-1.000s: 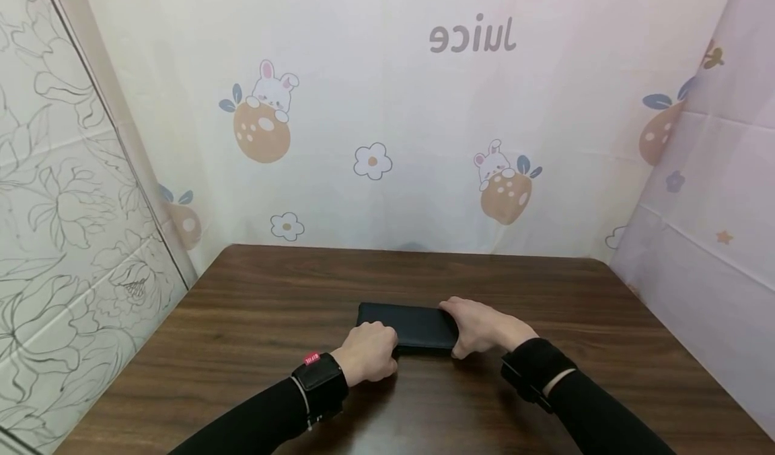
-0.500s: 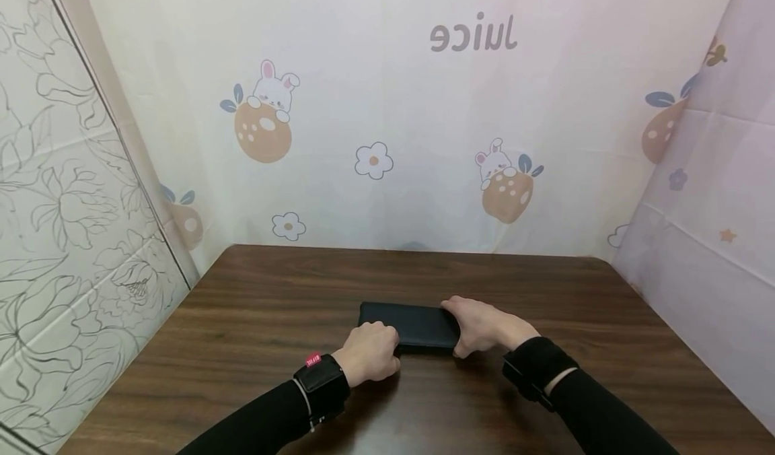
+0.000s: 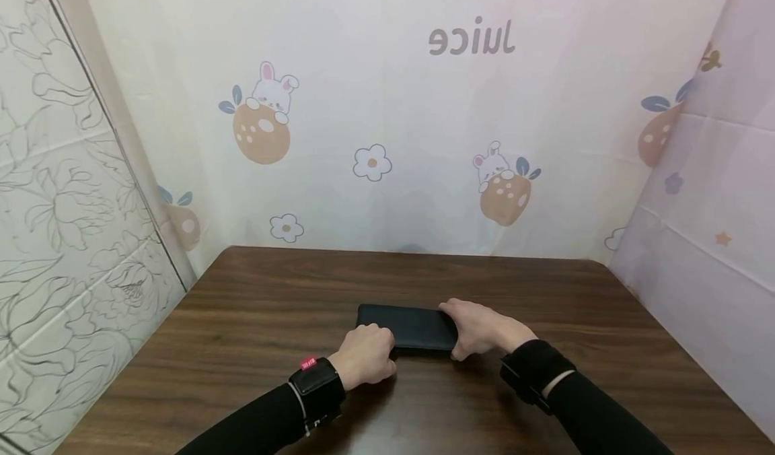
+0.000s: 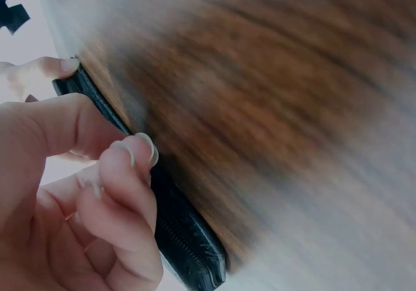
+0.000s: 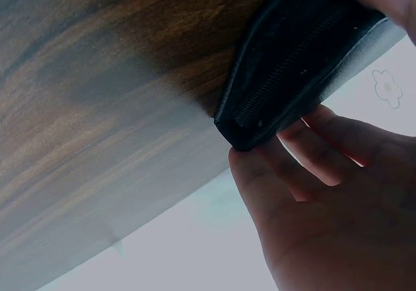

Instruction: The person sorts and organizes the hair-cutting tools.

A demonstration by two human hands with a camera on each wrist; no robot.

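A black long wallet (image 3: 418, 326) lies on the wooden table, its long side toward me. Along its edge runs a zipper (image 5: 276, 73), whose teeth show in both wrist views. My left hand (image 3: 365, 355) pinches at the wallet's near edge with curled fingers; the fingertips (image 4: 133, 151) meet against the zipper side, and what sits between them is hidden. At the other end my right hand (image 3: 484, 328) grips the wallet, its thumb on the near side and its fingers (image 5: 305, 148) against the far side and corner.
The brown wood-grain table (image 3: 290, 280) spreads around the wallet on all sides. Behind it hangs a pale curtain (image 3: 375, 91) printed with rabbits, fruit and flowers. A white floral panel (image 3: 72, 239) stands at the left.
The left hand has shifted very slightly to the left along the wallet's near edge. Right hand and wallet stay in place; the head view tilts a little.
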